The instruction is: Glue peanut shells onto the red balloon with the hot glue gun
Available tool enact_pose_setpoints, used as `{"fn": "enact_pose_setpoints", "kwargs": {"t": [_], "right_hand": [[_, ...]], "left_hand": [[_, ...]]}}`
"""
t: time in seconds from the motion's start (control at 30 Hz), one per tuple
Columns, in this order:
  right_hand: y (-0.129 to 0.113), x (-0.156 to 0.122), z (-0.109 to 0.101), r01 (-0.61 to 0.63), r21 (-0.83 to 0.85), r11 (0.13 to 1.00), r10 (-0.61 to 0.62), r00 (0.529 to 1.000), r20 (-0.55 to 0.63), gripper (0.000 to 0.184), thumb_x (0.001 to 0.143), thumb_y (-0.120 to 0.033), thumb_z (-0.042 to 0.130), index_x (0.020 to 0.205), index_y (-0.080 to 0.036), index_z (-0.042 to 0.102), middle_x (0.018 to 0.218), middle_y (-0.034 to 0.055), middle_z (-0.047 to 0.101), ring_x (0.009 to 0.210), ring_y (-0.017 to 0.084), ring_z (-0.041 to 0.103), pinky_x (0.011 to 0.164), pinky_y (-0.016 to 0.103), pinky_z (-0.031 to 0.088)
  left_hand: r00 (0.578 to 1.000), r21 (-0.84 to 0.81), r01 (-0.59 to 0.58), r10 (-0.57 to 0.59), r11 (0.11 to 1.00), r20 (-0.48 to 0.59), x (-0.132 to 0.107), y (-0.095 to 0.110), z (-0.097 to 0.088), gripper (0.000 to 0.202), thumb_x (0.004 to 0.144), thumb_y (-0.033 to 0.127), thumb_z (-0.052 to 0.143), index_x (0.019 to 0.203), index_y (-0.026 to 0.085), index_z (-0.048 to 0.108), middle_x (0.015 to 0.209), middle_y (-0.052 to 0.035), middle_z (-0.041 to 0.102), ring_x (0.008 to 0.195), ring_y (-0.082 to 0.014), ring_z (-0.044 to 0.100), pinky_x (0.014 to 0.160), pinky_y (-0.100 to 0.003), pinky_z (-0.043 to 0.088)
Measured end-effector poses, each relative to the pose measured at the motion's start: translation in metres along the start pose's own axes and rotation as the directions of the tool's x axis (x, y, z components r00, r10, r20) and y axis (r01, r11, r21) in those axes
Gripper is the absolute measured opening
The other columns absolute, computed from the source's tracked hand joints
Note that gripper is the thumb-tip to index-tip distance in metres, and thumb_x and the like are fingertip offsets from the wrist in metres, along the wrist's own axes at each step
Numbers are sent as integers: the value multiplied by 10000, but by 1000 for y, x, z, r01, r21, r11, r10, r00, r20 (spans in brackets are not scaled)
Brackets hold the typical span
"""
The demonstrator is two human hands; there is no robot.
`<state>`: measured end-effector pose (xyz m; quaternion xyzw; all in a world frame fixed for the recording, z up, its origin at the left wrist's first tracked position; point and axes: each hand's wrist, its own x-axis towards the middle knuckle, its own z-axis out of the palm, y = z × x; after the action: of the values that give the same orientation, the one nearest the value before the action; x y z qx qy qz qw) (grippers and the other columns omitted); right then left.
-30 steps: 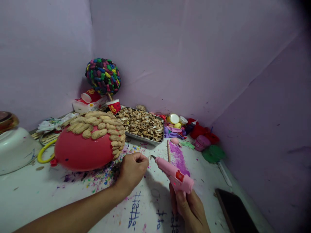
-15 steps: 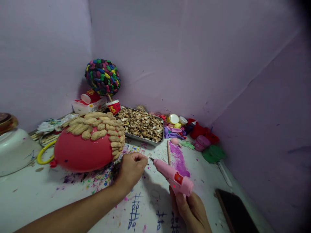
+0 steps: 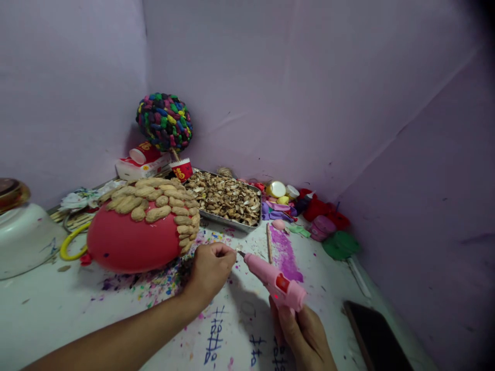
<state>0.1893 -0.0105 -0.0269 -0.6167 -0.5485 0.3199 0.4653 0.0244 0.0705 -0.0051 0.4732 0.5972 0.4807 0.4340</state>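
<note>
My right hand is wrapped round the handle of a pink glue gun, whose dark nozzle points left. A red light glows on the gun's side. Right at the nozzle tip is my left hand, its fingers pinched together; whatever they hold is mostly hidden, with only a small pale bit at the fingertips. To the left of that hand lies a red balloon, its top and right side covered with rows of peanut shells.
A metal tray of shell pieces stands behind. Farther back is a colourful ball on a stick in a red cup. Balloons and paint pots lie along the wall. A dark phone rests at right, a white pot at left.
Almost nothing differs. The glue gun's rear has shifted very slightly left; both hands keep their grip and the nozzle stays by my left fingertips.
</note>
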Motion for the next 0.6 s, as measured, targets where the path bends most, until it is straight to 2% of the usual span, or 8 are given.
{"fn": "enact_pose_setpoints", "kwargs": {"t": [0.2, 0.33, 0.53, 0.6], "right_hand": [[1, 1, -2, -15, 16, 1000, 15, 1000, 10, 455, 714, -627, 495, 658, -190, 607, 485, -3, 476, 462, 143, 409, 427, 259, 362], [1, 3, -4, -20, 51, 999, 19, 1000, 19, 470, 708, -628, 502, 709, -175, 623, 502, 5, 503, 460, 142, 416, 417, 260, 341], [-14, 8, -7, -33, 251, 967, 15, 997, 70, 392, 805, -514, 438, 874, -166, 604, 464, -11, 515, 431, 128, 402, 429, 250, 294], [-19, 13, -11, -64, 299, 952, 61, 998, 17, 374, 795, -514, 459, 803, -167, 598, 477, -12, 515, 436, 121, 411, 430, 243, 307]], "left_hand": [[1000, -5, 8, -8, 1000, 4, 0, -1, 0, 149, 580, 227, 483, 446, 164, 505, 416, 55, 414, 426, -86, 346, 425, -205, 264], [1000, 1, 10, -10, 1000, 9, -1, 0, 0, 158, 575, 240, 487, 435, 167, 494, 409, 56, 405, 424, -86, 343, 429, -206, 269], [1000, 7, 24, -24, 1000, -10, 0, 1, 0, 146, 552, 234, 486, 420, 171, 484, 408, 52, 408, 428, -88, 344, 426, -205, 261], [999, 5, 31, -31, 999, -7, 1, 1, 0, 145, 550, 237, 486, 420, 172, 486, 404, 54, 403, 422, -86, 337, 421, -204, 253]]}}
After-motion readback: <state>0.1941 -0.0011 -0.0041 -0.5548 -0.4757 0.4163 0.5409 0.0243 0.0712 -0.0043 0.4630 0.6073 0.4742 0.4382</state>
